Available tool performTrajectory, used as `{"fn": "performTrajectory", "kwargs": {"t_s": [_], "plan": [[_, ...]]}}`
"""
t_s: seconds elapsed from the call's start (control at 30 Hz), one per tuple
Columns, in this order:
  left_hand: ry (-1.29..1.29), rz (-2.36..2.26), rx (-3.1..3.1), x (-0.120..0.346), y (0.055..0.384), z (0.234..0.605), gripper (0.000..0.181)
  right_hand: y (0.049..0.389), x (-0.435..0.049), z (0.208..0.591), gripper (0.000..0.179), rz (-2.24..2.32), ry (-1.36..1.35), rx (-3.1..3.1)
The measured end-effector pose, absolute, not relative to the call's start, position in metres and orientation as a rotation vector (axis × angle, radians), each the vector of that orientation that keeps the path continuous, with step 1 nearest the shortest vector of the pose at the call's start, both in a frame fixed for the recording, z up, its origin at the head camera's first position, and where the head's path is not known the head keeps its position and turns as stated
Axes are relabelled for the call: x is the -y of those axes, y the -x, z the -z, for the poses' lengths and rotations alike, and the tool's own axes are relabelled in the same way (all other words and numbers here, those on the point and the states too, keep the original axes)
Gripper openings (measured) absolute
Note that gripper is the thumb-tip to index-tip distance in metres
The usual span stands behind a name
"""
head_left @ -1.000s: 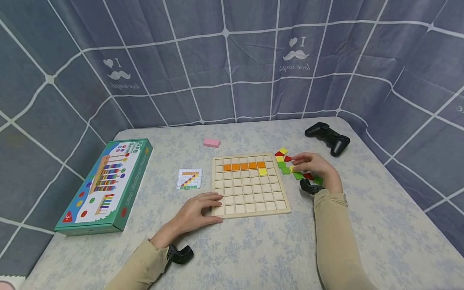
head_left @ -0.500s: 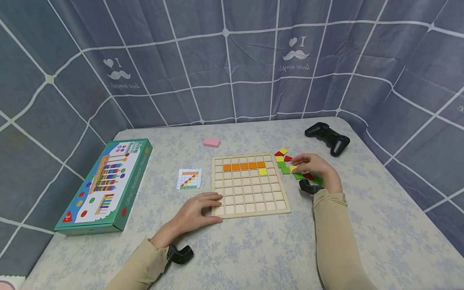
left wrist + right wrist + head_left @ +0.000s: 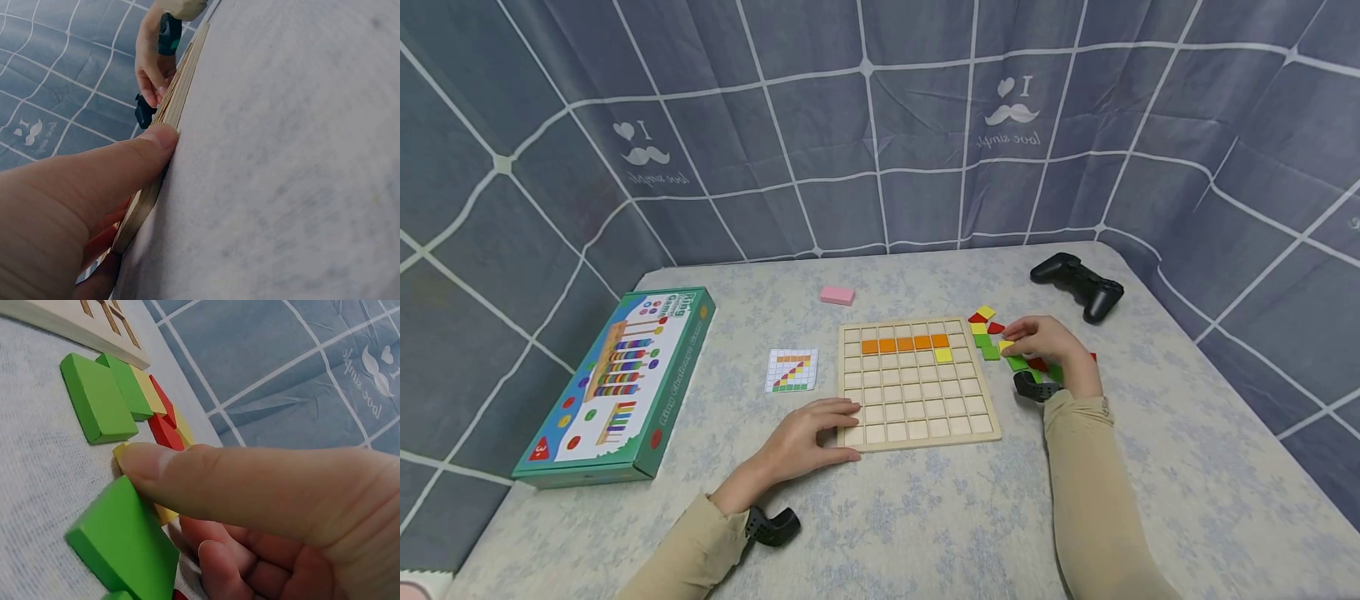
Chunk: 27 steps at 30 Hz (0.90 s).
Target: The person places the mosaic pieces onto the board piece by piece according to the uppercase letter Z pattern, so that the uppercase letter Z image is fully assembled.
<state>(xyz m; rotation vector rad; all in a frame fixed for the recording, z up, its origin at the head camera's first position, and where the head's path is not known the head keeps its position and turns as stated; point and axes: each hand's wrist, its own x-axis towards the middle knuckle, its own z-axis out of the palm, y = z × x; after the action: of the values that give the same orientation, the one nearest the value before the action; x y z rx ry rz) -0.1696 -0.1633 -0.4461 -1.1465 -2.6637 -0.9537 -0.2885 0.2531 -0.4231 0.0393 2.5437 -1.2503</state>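
Right hand, grip pinching a yellow tile; left hand, grip pinching the wooden board

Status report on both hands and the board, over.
Left hand holding board corner. Right hand pinching yellow tile. Board holds five orange tiles, one yellow. Green tile close alongside.

We hold the board with our left hand and touch a yellow tile with our right hand; a controller lies near the far right corner of the table.
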Motion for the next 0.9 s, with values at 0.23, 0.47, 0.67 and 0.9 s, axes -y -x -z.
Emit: {"fn": "performTrajectory", "kwargs": {"t_s": [0.23, 0.47, 0.67, 0.9], "plan": [[1.148, 0.96, 2.668, 0.163, 0.169, 0.446, 0.046, 0.288, -0.251, 0.42, 0.039, 1.246, -0.004, -2.553], [1.145, 0.958, 2.673, 0.164, 0.17, 0.446, 0.047, 0.283, -0.245, 0.408, 0.033, 1.363, 0.133, -2.484], [1.157, 0.955, 2.664, 0.164, 0.171, 0.447, 0.046, 0.283, -0.221, 0.393, 0.031, 1.288, 0.388, -2.525], [1.155, 0.945, 2.663, 0.164, 0.171, 0.447, 0.046, 0.282, -0.192, 0.388, 0.024, 1.234, 0.604, -2.461]]}}
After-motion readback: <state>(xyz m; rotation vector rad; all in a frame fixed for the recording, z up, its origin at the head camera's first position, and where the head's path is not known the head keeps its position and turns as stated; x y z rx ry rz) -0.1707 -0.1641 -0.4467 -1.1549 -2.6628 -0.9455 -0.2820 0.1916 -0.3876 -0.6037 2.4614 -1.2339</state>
